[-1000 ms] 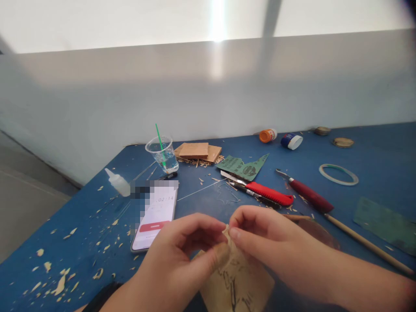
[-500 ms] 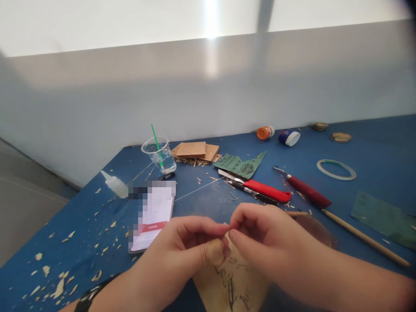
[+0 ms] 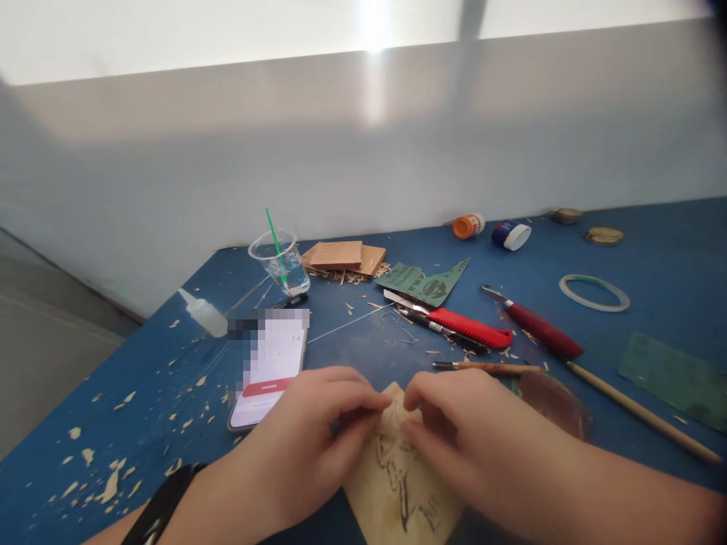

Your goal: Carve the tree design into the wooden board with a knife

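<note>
My left hand hovers over the left side of a tan sheet marked with dark drawn lines. Its thumb and index finger come together near the sheet's top corner; anything between them is too small or hidden to make out. Across a narrow gap, my right hand is over the sheet's right side, its thumb and index finger slightly apart with no visible object between them. A phone with a lit screen lies just beyond my left wrist. Behind my right hand lies a thin wooden-handled tool.
Beyond the hands lie a red cutter, green sandpaper and a red-handled carving tool. A plastic cup of clear liquid stands near wood blocks. A squeeze bottle lies left; wood shavings litter the blue table.
My hands have moved apart from where their fingertips met. More of the tan sheet and the wooden-handled tool now shows. The whole view has shifted slightly.
</note>
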`<action>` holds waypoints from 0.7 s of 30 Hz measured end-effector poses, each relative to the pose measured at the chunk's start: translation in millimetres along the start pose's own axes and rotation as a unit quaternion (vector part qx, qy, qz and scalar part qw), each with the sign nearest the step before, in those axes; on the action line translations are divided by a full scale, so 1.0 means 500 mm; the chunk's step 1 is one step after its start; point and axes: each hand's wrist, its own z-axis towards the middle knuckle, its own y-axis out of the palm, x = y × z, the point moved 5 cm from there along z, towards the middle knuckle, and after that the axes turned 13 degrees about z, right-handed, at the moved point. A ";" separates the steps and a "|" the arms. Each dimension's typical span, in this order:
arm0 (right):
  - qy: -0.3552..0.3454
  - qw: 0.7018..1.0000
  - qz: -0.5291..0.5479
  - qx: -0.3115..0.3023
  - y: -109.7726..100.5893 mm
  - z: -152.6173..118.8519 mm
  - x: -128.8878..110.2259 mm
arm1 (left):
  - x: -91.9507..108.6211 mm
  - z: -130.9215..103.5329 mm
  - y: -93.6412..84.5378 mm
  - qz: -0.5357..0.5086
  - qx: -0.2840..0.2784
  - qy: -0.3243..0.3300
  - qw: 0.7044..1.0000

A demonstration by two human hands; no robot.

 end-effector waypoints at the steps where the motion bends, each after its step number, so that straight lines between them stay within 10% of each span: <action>1: -0.034 0.999 -0.030 0.007 -0.003 -0.001 -0.004 | 0.000 -0.001 0.003 0.018 -0.013 0.010 1.000; 21: -0.271 0.958 -0.088 -0.032 0.011 -0.023 -0.003 | -0.010 -0.009 0.022 -0.017 -0.049 -0.032 0.998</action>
